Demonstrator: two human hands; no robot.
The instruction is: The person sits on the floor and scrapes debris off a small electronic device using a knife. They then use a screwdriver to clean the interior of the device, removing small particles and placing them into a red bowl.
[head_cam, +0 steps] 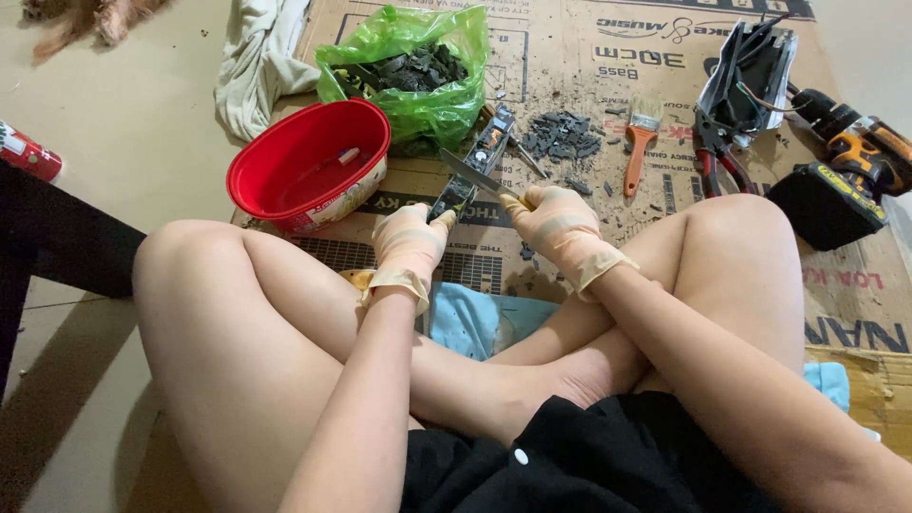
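I sit cross-legged on flattened cardboard (pixel 570 57). My left hand (pixel 408 245), in a thin latex glove, grips the near end of a long dark circuit-board strip (pixel 475 166) that slants away from me. My right hand (pixel 560 228), also gloved, holds a knife (pixel 475 175) whose blade lies across the strip near its middle. Both hands hover just above the cardboard, between my knees.
A red tub (pixel 309 161) stands to the left. Behind it a green plastic bag (pixel 408 71) holds dark scraps. A loose scrap pile (pixel 560 133), a paintbrush (pixel 641 138), red-handled pliers (pixel 717 157), a cordless drill (pixel 845 166) and a grey cloth (pixel 256 57) lie around.
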